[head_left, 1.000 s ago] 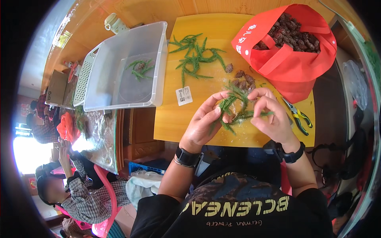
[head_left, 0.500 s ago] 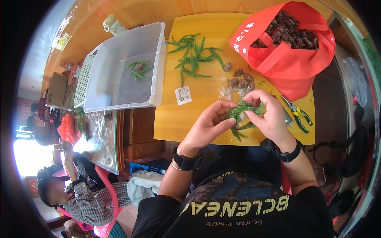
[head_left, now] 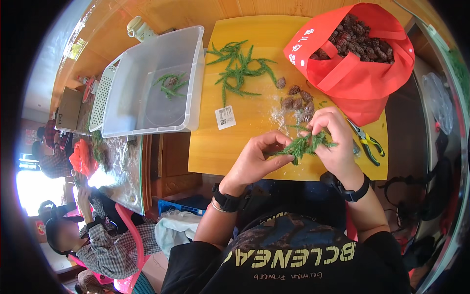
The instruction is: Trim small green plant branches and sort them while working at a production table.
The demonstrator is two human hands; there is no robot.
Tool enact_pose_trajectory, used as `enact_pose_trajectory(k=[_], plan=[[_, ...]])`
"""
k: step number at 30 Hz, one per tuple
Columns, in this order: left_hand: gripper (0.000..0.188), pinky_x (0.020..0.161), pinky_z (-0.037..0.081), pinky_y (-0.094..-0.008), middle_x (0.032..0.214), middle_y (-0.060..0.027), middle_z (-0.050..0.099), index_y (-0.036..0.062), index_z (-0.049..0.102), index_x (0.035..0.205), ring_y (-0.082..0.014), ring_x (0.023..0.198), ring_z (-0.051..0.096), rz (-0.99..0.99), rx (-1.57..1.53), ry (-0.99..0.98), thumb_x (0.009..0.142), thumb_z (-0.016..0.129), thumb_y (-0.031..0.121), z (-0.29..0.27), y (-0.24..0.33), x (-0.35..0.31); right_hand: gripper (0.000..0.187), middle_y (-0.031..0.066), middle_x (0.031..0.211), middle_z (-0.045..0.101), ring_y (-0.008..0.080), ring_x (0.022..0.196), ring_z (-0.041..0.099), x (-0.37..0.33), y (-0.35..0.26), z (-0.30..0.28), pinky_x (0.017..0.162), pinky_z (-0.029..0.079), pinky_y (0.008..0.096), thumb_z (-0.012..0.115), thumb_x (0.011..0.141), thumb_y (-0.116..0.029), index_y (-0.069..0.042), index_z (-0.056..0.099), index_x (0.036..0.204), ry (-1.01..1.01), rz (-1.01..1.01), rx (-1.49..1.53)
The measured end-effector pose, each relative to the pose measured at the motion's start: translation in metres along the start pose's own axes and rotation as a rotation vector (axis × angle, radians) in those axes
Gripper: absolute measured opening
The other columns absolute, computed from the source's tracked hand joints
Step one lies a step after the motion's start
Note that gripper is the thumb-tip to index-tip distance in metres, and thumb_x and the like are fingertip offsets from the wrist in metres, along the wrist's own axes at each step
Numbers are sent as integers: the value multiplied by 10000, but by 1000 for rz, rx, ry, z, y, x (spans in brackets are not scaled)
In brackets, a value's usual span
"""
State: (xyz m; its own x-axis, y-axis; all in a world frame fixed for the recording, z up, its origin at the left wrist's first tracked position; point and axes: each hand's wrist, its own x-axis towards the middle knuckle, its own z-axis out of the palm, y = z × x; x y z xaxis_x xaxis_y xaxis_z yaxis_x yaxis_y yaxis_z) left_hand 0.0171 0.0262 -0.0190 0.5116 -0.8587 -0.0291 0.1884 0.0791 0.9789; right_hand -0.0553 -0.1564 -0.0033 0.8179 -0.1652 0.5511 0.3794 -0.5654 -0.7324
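Note:
Between my hands, over the near part of the yellow board (head_left: 235, 147), is a green artificial pine sprig (head_left: 304, 145). My left hand (head_left: 262, 156) pinches its left side between thumb and fingers. On the right side, my right hand (head_left: 334, 134) grips it with bent fingers. Just beyond the sprig lie several brown pine cones (head_left: 297, 100) with whitish crumbs (head_left: 280, 117) around them. More green sprigs (head_left: 240, 71) are spread at the back left of the board. Whether a cone sits inside the held sprig cannot be seen.
A red bag (head_left: 352, 81) full of pine cones stands at the back right, with yellow-black pliers (head_left: 367, 142) in front. At left, a clear plastic bin (head_left: 147, 115) holds a sprig with a cone. A white label (head_left: 225, 117) lies nearby. Another person (head_left: 112, 250) sits at lower left.
The held sprig has turned from a ring facing up to a flatter, tilted position. My right hand has rotated and its fingers have curled more; my left hand has shifted slightly.

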Motion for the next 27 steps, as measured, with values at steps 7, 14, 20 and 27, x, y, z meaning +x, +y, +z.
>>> enact_pose_trajectory(k=[7,14,20,27], plan=[[166,822,411,-245,905,-18,526,17,555,916,-98,878,521,44,-23,42,776,617,-50,0,-1,0,315,95,832,502,173,756,544,-3,-1,0,674,516,276,625,627,169,-44,414,722,5,25,95],[166,832,418,-261,907,-25,527,28,571,879,-116,874,533,77,-48,55,762,626,-76,0,-4,1,340,92,830,505,169,772,567,-5,1,-3,654,528,278,646,634,159,-49,382,680,14,-35,54],[151,836,461,-252,910,-23,539,15,587,886,-114,896,568,127,9,37,768,643,-62,-1,-7,2,377,92,818,516,196,741,567,-8,1,-5,618,509,286,690,618,142,-59,375,672,38,-164,-76],[162,829,462,-249,900,-26,542,16,589,889,-110,885,565,145,35,37,761,645,-67,1,-2,1,389,93,812,519,189,715,536,-9,3,-5,614,498,279,694,593,149,-65,377,661,46,-127,-5]])
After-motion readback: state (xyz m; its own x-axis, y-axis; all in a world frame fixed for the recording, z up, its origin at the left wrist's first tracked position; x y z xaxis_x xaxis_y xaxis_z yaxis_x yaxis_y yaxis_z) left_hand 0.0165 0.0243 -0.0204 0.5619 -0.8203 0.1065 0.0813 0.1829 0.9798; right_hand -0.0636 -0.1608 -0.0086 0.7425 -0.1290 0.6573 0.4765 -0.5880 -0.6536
